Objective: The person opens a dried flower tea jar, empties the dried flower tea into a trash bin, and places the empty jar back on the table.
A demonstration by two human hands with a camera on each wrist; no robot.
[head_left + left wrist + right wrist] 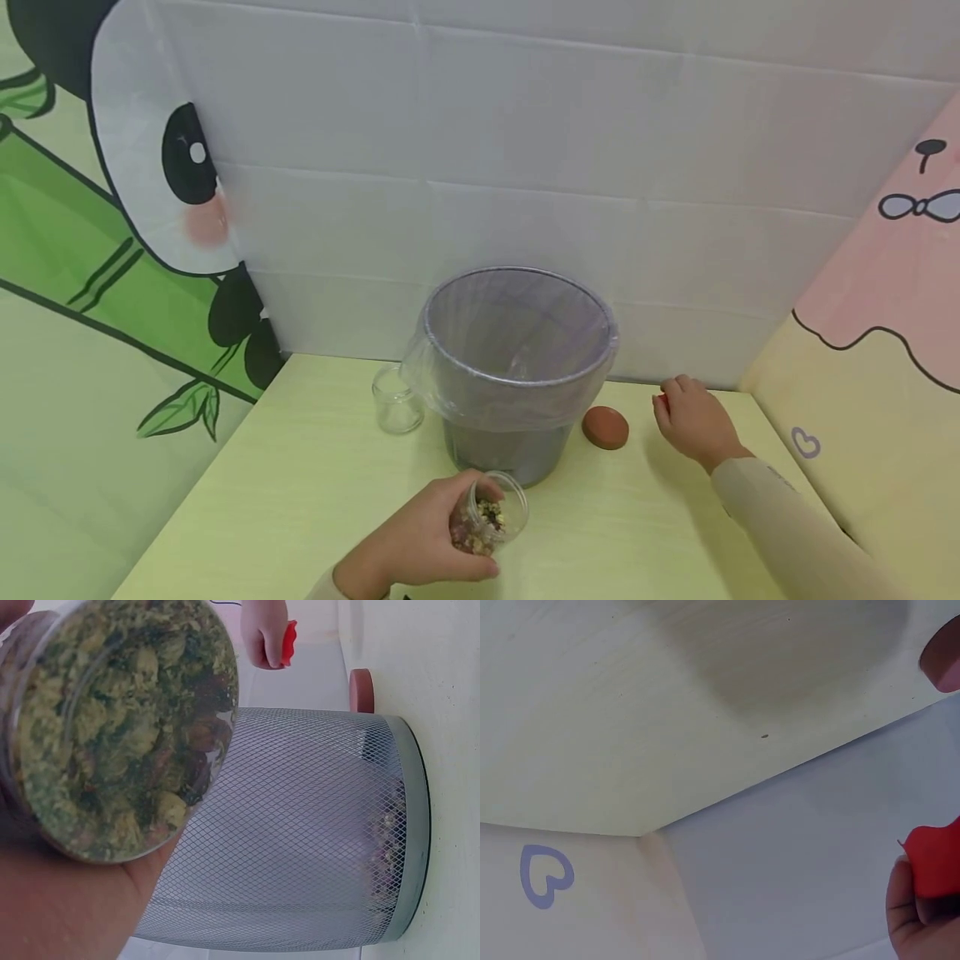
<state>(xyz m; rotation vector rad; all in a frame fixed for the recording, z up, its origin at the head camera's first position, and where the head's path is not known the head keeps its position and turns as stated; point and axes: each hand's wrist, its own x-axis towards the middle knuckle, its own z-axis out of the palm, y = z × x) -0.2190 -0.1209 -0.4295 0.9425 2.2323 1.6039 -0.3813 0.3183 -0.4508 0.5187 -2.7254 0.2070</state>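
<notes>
Left hand (420,542) grips jar of dried mix (487,517); right hand (693,421) pinches red lid (289,639).

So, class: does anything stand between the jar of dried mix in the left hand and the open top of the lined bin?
Nothing visible does. The left hand holds the open jar just in front of the bin, whose mouth is uncovered.

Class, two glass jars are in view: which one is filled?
The jar that the left hand holds in front of the mesh bin is filled with dried bits; the jar left of the bin is empty.
</notes>
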